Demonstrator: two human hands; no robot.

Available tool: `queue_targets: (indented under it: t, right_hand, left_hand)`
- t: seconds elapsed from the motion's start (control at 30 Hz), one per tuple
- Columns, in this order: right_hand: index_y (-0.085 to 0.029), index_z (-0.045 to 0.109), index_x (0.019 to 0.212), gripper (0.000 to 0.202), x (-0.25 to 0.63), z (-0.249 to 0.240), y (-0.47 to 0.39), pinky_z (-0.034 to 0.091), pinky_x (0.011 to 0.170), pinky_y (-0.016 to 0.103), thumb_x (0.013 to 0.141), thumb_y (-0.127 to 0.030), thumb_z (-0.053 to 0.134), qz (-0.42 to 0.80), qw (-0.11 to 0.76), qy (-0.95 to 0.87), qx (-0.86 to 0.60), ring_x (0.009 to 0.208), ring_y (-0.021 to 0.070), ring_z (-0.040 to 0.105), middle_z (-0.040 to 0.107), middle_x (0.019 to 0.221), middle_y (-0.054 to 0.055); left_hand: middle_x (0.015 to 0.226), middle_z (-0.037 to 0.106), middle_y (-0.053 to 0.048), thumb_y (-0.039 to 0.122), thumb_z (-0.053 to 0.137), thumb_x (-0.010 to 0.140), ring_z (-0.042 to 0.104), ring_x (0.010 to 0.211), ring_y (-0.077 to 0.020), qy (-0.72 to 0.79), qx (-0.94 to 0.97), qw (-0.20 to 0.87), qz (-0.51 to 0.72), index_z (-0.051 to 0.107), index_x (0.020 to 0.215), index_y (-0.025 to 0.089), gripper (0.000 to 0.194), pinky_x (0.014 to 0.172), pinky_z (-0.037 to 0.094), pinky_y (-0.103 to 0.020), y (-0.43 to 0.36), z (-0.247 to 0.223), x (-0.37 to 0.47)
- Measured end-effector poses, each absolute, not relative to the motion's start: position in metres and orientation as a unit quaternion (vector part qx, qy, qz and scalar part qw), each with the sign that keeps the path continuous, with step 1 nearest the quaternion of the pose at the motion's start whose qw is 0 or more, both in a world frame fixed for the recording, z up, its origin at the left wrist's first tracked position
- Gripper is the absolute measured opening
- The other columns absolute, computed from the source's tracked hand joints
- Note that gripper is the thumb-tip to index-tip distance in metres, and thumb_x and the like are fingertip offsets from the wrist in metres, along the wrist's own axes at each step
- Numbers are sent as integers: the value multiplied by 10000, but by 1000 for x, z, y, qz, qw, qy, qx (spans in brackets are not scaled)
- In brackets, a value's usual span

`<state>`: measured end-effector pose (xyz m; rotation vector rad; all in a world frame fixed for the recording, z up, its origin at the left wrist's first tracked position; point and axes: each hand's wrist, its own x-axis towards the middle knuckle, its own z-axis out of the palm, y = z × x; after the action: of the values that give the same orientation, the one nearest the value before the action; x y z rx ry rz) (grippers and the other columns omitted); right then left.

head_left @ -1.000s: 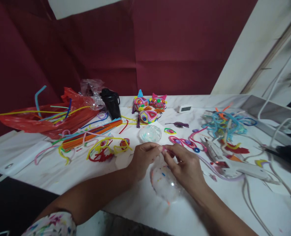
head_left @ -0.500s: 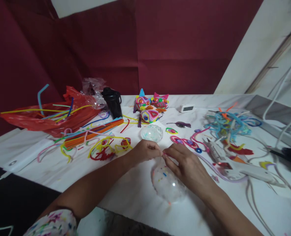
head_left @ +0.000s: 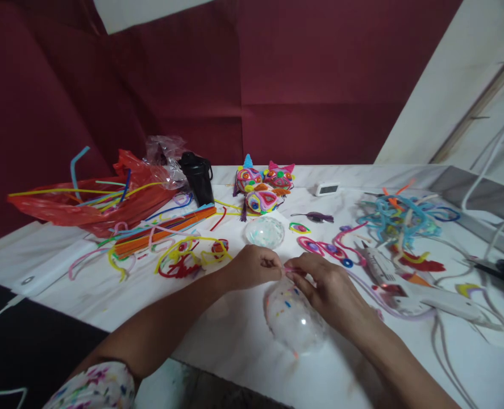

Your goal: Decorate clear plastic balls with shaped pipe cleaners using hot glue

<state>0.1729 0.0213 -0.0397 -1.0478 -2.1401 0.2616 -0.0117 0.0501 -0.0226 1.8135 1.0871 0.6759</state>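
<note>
At 7 o'clock, a floral sleeve (head_left: pixel 92 386) is being cut off by the bottom edge. Towards 6 o'clock from the hands, a clear plastic dome (head_left: pixel 292 324) is lying on the marbled tabletop (head_left: pixel 221 341), part of its rim hiding behind the right hand (head_left: pixel 330 281). Just beyond, the right hand and left hand (head_left: pixel 254 267) are meeting, fingertips drawn almost together, pinching a small pink strip (head_left: pixel 287 269) between them; the fingers are covering most of it, leaving its full shape hard to make out. At 3 o'clock, a white glue gun (head_left: pixel 439 298) is lying on its side. At 11 o'clock, a 2nd clear dome (head_left: pixel 264 232) is sitting. Farther off, towards 12 o'clock, 3 decorated balls (head_left: pixel 262 200) are clustering, the front 1 partly blocking the 2 behind.
</note>
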Motion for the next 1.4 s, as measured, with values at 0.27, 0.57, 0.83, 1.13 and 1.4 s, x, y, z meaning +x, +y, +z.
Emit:
queue_targets:
  t: [0.27,0.57,0.83,1.13,1.4]
  right_hand:
    - [-191,667,810,229,171,-39,20,461,657,324,897,-165,456,58,365,-846,-384,780,200,570,622,828,70]
    - [-182,669,804,236,168,-41,18,439,573,300,893,-168,451,3,356,-833,-423,671,187,564,575,743,48]
    - [-198,679,809,230,162,-37,15,447,581,269,885,-223,464,132,453,-763,-441,645,156,606,632,739,26]
    - [-185,673,829,301,163,-39,19,438,499,280,785,-464,570,398,472,-620,-484,533,153,530,597,640,7]
    - [-202,613,758,221,168,-38,21,366,515,268,806,-396,519,304,441,-676,-507,554,141,477,553,636,-11]
  left_hand:
    - [553,459,25,98,550,673,439,553,-111,391,829,276,288,588,547,164,146,546,301,-240,45,-21,-10]
    - [542,428,27,78,534,665,427,543,-108,401,809,243,354,526,511,172,181,536,301,-245,43,-32,-4]
    - [539,469,29,132,558,725,459,541,-101,422,759,238,435,624,567,159,174,538,326,-233,37,-35,4]
    - [604,568,-2,281,580,797,518,605,-123,420,719,321,452,687,660,153,216,589,382,-245,38,-38,5]
    - [599,547,8,357,510,844,508,586,-114,438,724,354,400,639,623,155,326,563,383,-235,43,-38,1]
